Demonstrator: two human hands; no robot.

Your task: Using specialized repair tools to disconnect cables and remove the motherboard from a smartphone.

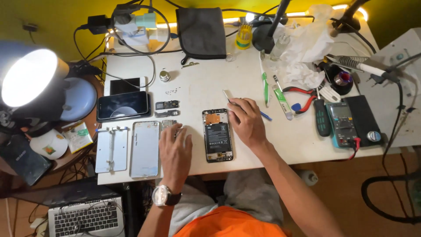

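Observation:
An opened phone (217, 136) with its back removed lies face down on the white table (206, 83), showing a black battery and an orange patch near its top. My right hand (246, 120) rests at the phone's upper right corner and holds a thin white tool (227, 96) whose tip points up and left. My left hand (175, 151) lies flat on the table just left of the phone, fingers spread over small parts (168, 124). A silver back cover (145, 149) lies beside that hand.
A metal holder plate (112, 149), two phones (123, 105) and small circuit pieces (167, 105) sit at the left. A green toothbrush (265, 83), pliers (302, 98), a multimeter (342, 125), a soldering iron (355, 63), crumpled tissue (307, 44) and a black pouch (201, 33) lie right and behind. A lit lamp (30, 77) stands far left.

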